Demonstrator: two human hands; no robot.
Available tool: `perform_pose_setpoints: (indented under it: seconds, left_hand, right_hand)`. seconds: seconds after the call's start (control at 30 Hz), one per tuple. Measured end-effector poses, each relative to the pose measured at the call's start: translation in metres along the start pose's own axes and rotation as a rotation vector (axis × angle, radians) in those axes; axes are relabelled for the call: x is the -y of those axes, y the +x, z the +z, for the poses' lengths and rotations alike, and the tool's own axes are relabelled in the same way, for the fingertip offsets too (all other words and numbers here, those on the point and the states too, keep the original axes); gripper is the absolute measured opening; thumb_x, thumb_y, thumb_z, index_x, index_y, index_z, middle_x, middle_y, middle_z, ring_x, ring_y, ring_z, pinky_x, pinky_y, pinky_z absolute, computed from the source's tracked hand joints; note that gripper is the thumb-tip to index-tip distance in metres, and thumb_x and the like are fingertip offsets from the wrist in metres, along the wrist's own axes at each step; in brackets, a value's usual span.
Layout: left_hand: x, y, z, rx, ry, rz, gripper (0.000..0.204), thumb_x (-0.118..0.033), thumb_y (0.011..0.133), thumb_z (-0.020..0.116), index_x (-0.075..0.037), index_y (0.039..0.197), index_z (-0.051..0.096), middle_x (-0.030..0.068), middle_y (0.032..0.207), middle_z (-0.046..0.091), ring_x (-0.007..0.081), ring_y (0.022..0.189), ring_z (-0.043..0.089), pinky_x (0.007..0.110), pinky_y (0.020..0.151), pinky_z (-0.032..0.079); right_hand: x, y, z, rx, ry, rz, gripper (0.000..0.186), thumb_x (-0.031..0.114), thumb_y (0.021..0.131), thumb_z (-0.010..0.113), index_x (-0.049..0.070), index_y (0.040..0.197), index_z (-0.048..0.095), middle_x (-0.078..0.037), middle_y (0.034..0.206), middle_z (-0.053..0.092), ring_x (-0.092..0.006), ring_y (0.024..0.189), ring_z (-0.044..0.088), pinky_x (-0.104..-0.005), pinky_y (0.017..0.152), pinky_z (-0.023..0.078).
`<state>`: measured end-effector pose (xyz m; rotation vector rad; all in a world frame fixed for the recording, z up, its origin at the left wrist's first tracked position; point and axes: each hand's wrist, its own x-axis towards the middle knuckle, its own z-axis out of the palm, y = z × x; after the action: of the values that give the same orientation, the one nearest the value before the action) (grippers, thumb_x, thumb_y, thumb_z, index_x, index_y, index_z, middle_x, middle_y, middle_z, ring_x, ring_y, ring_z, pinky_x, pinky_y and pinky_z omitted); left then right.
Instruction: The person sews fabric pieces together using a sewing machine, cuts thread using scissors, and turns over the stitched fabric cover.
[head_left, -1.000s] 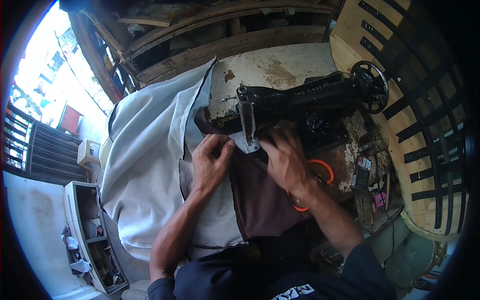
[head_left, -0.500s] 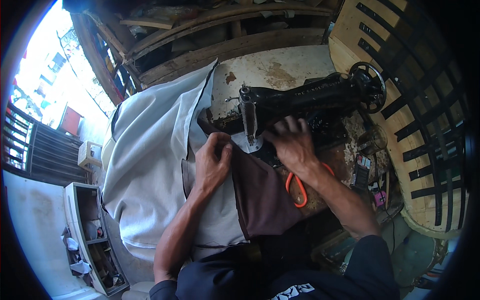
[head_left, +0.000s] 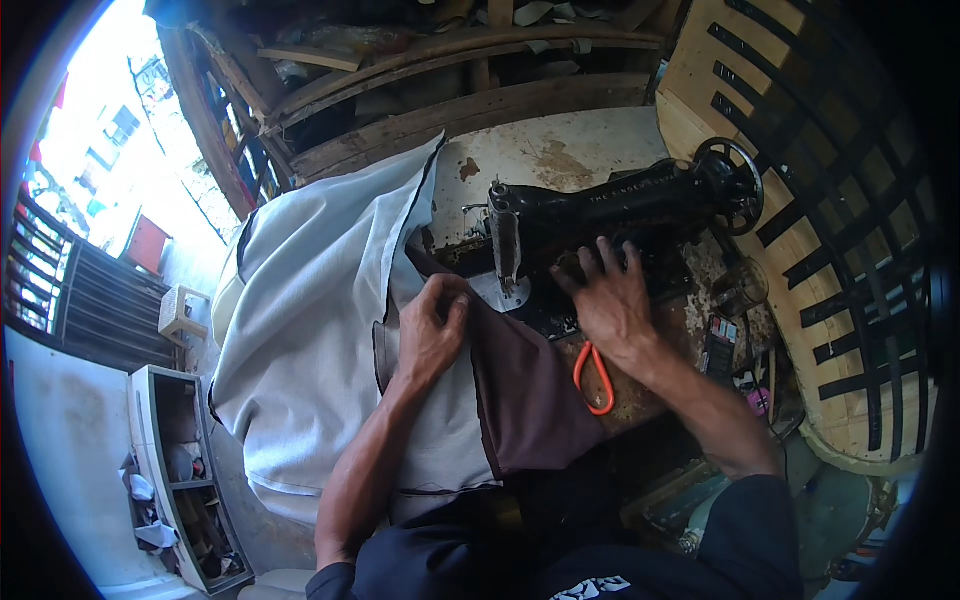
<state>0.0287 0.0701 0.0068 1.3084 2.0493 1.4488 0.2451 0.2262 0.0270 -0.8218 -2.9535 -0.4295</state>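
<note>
A black sewing machine (head_left: pixel 590 205) with a handwheel stands across the worktable. To its left spreads a large light grey cloth (head_left: pixel 310 340), with dark edging and a brown piece of fabric (head_left: pixel 525 400) at its right side. My left hand (head_left: pixel 433 322) is closed on the fabric just left of the needle area, fingers bent and pinching. My right hand (head_left: pixel 612 310) hovers over or rests on the machine bed, fingers spread, holding nothing I can see. Below its wrist lie scissors with orange handles (head_left: pixel 607 380); their blades are hidden.
A glass cup (head_left: pixel 740 287) and a small box (head_left: pixel 720 345) sit on the table's right. Beyond them leans a wooden frame with black straps (head_left: pixel 835 345). Wooden beams (head_left: pixel 470 95) line the back. An open-fronted cabinet (head_left: pixel 190 480) and a white stool (head_left: pixel 182 312) stand left.
My right hand has moved right, away from the needle, and its fingers have spread. My left hand stays at the fabric. The whole view has shifted slightly.
</note>
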Motion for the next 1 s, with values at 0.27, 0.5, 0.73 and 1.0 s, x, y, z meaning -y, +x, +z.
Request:
perform_pose_setpoints:
  seconds: [0.27,0.5,0.73,1.0]
  left_hand:
    - [0.002,-0.001,0.006,-0.021,0.019,0.071,0.017,-0.005,0.093,0.064,-0.002,0.110,0.065,0.0140,0.095,0.073,0.0241,0.088,0.073,0.035,0.082,0.055]
    - [0.002,-0.002,0.006,-0.012,-0.027,0.054,0.017,-0.005,0.093,0.064,-0.001,0.109,0.065,0.0152,0.095,0.073,0.0254,0.089,0.074,0.035,0.082,0.055]
    - [-0.009,-0.007,0.007,0.078,0.185,0.244,0.021,-0.002,0.090,0.062,-0.001,0.111,0.067,0.0173,0.101,0.069,0.0346,0.096,0.070,0.040,0.085,0.054]
    - [-0.002,-0.007,0.014,-0.002,0.122,0.235,0.025,-0.003,0.090,0.062,0.001,0.115,0.059,0.0212,0.103,0.068,0.0408,0.099,0.068,0.047,0.086,0.055]
  right_hand:
    - [0.061,0.033,-0.002,-0.339,0.863,0.331,0.022,0.027,0.080,0.082,0.006,0.079,0.078,-0.012,0.080,0.072,-0.0341,0.088,0.066,-0.0474,0.089,0.047]
    - [0.055,0.032,0.020,-0.407,0.748,0.288,0.017,0.025,0.082,0.079,0.009,0.075,0.076,-0.010,0.080,0.072,-0.0321,0.087,0.065,-0.0471,0.090,0.045]
    - [0.044,0.004,-0.004,-0.350,0.665,0.057,0.011,0.022,0.084,0.076,0.010,0.084,0.076,-0.007,0.090,0.074,-0.0294,0.098,0.064,-0.0474,0.096,0.043]
    - [0.051,0.039,0.018,-0.321,0.771,0.219,0.011,0.022,0.083,0.074,0.012,0.086,0.078,-0.006,0.090,0.074,-0.0299,0.095,0.065,-0.0478,0.094,0.044]
